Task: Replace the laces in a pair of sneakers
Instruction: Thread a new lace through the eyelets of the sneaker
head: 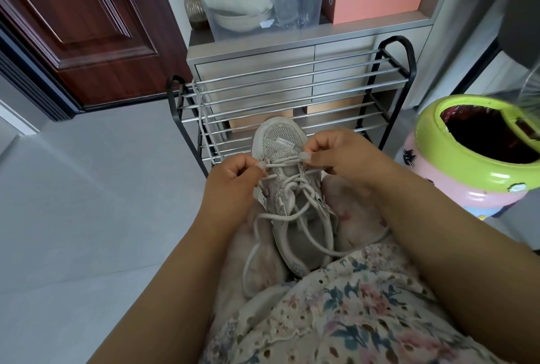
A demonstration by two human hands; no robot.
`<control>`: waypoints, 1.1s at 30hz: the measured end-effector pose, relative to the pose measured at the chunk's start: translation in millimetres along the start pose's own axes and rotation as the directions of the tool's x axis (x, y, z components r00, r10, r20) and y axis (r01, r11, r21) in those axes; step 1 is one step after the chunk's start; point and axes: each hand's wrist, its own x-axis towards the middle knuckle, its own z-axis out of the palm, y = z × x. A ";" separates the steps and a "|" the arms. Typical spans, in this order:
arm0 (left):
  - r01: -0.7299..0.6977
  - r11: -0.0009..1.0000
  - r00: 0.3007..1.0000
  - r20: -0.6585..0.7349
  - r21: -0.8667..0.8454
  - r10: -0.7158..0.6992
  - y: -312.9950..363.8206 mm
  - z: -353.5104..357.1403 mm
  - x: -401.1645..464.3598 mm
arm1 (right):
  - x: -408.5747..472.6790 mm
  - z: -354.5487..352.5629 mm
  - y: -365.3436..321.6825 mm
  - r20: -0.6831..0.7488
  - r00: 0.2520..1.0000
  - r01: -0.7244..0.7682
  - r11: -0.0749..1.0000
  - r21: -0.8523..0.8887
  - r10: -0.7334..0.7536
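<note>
A grey-white mesh sneaker [282,141] lies between my knees, toe pointing away from me. A white lace [285,162] runs across its lowest eyelets, and its loose ends loop down over my lap. My left hand [233,176] pinches the lace at the shoe's left side. My right hand [336,153] pinches it at the right side. Another white lace [201,118] hangs from the left end of the shoe rack.
A black and chrome shoe rack [292,95] stands just beyond the sneaker, in front of a grey cabinet [254,51]. A green and pink bin [473,156] sits at the right. A dark wooden door [81,27] is at the left, with grey tiled floor [87,203] below it.
</note>
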 end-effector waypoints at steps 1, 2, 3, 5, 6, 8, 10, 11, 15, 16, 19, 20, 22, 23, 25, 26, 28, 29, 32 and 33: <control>0.003 1.000 1.000 -0.008 -0.003 -0.003 -0.3 0.2 0.1 | -0.7 0.4 1.7 -0.002 1.000 -0.013 0.998 0.061 0.013; 0.006 1.000 1.000 -0.013 -0.003 -0.006 -0.7 0.4 0.1 | -1.2 1.4 3.0 -0.010 1.000 -0.018 0.997 0.081 0.019; 0.006 1.000 1.000 -0.015 -0.004 -0.006 -1.1 0.5 -0.1 | -1.3 2.5 4.0 -0.023 1.000 -0.017 0.998 0.067 0.019; 0.001 1.000 1.000 -0.008 0.003 -0.001 -0.9 0.3 -1.2 | -0.8 2.9 3.6 -0.053 0.999 -0.010 1.000 -0.004 0.010; -0.004 1.000 1.000 -0.002 0.006 0.004 -0.5 0.4 -2.1 | -0.3 2.5 3.7 -0.066 0.998 0.002 0.999 -0.035 -0.005; -0.017 1.000 1.000 -0.009 -0.013 0.017 0.6 1.8 -4.1 | -0.9 1.3 3.6 -0.098 0.993 0.062 0.992 -0.109 -0.073; -0.048 0.998 0.998 -0.030 -0.039 0.047 1.4 3.2 -6.1 | -3.4 0.8 2.6 -0.138 0.971 0.164 0.965 -0.206 -0.194; -0.069 0.997 0.997 -0.025 -0.043 0.068 1.1 3.3 -7.1 | -5.4 0.7 1.8 -0.147 0.958 0.203 0.943 -0.262 -0.247; -0.143 0.990 0.988 0.067 0.024 0.141 -0.5 3.6 -10.2 | -9.1 1.5 3.1 -0.051 0.963 0.220 0.883 -0.415 -0.264; -0.154 0.987 0.986 0.070 0.047 0.151 -1.0 3.8 -10.1 | -7.8 1.7 4.5 -0.020 0.972 0.200 0.869 -0.452 -0.234; -0.155 0.981 0.988 0.041 0.116 0.151 -2.4 4.9 -8.3 | -4.9 0.6 2.7 0.029 0.987 0.149 0.819 -0.554 -0.160; -0.150 0.979 0.989 0.036 0.137 0.147 -2.7 4.8 -7.7 | -4.6 0.5 0.0 0.045 0.988 0.150 0.813 -0.563 -0.151; -0.147 0.974 0.989 0.046 0.172 0.141 -3.2 4.5 -6.8 | -3.3 1.5 -6.1 0.084 0.986 0.165 0.779 -0.605 -0.144; -0.145 0.973 0.989 0.060 0.182 0.136 -3.4 4.4 -7.0 | -2.4 2.8 -9.0 0.100 0.986 0.169 0.748 -0.642 -0.137; -0.116 0.981 0.991 0.079 0.157 0.105 -2.1 5.0 -8.3 | -0.1 6.0 -13.9 0.119 0.987 0.159 0.692 -0.704 -0.105; -0.094 0.987 0.993 0.080 0.129 0.084 -0.2 4.9 -9.8 | 0.7 7.3 -16.0 0.125 0.988 0.149 0.678 -0.719 -0.085; -0.065 0.996 0.993 0.104 0.053 0.059 0.6 3.5 -11.8 | 0.8 8.6 -19.9 0.135 0.989 0.135 0.674 -0.726 -0.052; -0.058 0.998 0.989 0.140 0.006 0.056 0.4 2.6 -13.0 | 0.4 9.0 -21.3 0.139 0.989 0.132 0.676 -0.725 -0.045; -0.062 0.998 0.958 0.277 -0.033 0.068 -1.0 1.9 -16.5 | -0.9 11.5 -23.9 0.151 0.988 0.139 0.660 -0.738 -0.039; -0.087 0.996 0.950 0.304 0.028 0.074 -2.9 2.8 -16.6 | -1.0 12.7 -24.3 0.159 0.986 0.154 0.636 -0.756 -0.050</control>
